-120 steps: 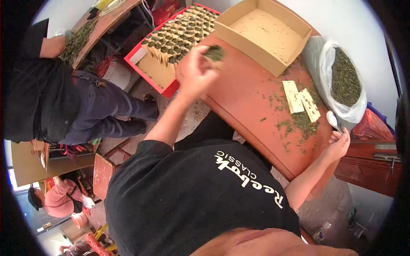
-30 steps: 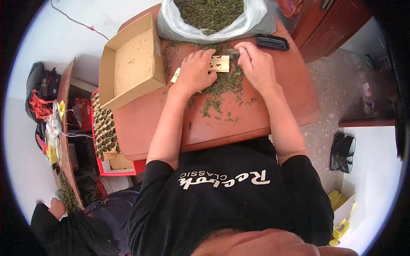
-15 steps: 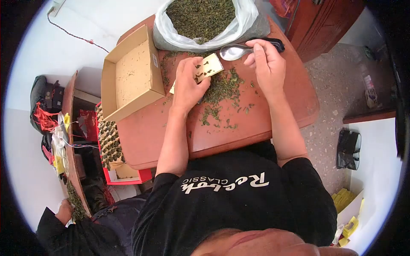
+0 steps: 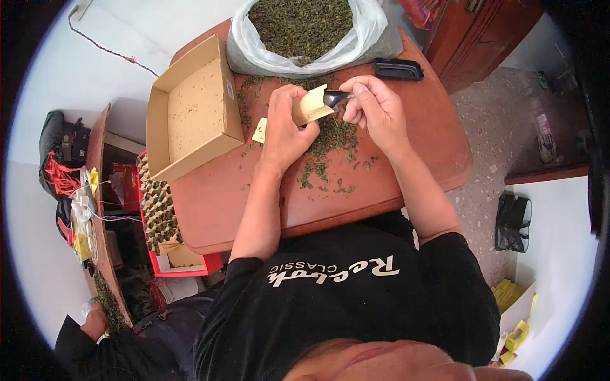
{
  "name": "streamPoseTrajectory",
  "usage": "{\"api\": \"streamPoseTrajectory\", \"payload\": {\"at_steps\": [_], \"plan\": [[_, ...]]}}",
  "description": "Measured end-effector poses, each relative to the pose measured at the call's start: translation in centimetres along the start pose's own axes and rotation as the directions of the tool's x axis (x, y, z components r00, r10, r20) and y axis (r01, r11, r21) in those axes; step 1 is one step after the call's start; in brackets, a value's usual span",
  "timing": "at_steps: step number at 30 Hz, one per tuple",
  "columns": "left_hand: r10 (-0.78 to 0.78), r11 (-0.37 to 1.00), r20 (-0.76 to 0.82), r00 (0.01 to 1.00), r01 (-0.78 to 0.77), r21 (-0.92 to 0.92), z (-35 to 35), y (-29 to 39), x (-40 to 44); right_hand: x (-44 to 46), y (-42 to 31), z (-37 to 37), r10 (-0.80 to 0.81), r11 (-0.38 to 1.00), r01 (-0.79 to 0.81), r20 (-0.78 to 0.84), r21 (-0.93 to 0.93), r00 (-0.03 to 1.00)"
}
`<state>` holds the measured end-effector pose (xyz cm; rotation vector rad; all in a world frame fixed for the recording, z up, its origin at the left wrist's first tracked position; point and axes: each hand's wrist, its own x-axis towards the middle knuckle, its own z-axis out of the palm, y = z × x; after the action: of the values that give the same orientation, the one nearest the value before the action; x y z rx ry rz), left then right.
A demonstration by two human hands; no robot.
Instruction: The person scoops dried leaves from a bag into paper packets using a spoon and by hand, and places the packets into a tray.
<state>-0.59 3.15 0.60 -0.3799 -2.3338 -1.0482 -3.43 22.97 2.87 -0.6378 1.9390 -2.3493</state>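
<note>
A pale yellow paper packet [image 4: 309,108] is gripped between the thumb and fingers of my left hand [image 4: 284,133]. My right hand [image 4: 379,114] pinches a metal spoon [image 4: 334,98], whose bowl sits at the packet's mouth, partly inside. What lies within the packet is hidden. Below both hands, loose dried leaves [image 4: 342,134] are scattered over the reddish table [image 4: 381,193]. Beside my left wrist lies another pale yellow paper piece [image 4: 259,131], partly covered by the hand.
A white plastic bag [image 4: 373,35] full of dried leaves [image 4: 298,28] stands at the back. Near it is a black case [image 4: 399,70]. An open cardboard box [image 4: 194,114] sits left; lower down, a red box [image 4: 190,272] holds several packets. Another person's hand [image 4: 95,319] shows lower left.
My right hand has moved left and brought the spoon from above the table to the packet's mouth. The packet has turned in my left hand, and its mouth now gapes around the spoon.
</note>
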Motion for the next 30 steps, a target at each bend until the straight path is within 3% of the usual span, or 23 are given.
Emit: {"api": "streamPoseTrajectory", "payload": {"at_steps": [6, 9, 12, 18, 24, 30], "plan": [[0.009, 1.0, 0.02, 1.0, -0.01, 0.028, 0.0, 0.0, 0.0, -0.5, 0.0, 0.4, -0.059, 0.99, 0.059, 0.002, -0.125, 0.998], [0.038, 0.993, 0.014, 0.999, -0.04, 0.112, -0.3, 0.4, 0.0, -0.8, 0.4, 0.8, -0.369, 0.855, 0.379, 0.097, -0.354, 0.924], [0.021, 0.993, -0.009, 1.0, -0.02, 0.115, -0.5, 0.3, 0.0, -0.9, -0.3, 0.8, -0.488, 0.757, 0.502, 0.149, -0.419, 0.86], [-0.017, 0.996, -0.022, 1.0, 0.019, 0.09, -0.5, 0.1, -0.2, -1.2, -0.5, 0.7, -0.407, 0.852, 0.399, 0.049, -0.339, 0.912], [-0.055, 0.995, -0.079, 0.995, 0.049, -0.087, -0.3, 0.1, -0.1, -1.2, -0.5, 0.9, -0.485, 0.799, 0.494, 0.12, -0.342, 0.867], [-0.061, 0.997, -0.039, 0.997, 0.059, -0.054, -0.5, -0.1, -0.2, -1.2, -0.1, 0.8, -0.52, 0.779, 0.503, 0.063, -0.374, 0.852]]}}
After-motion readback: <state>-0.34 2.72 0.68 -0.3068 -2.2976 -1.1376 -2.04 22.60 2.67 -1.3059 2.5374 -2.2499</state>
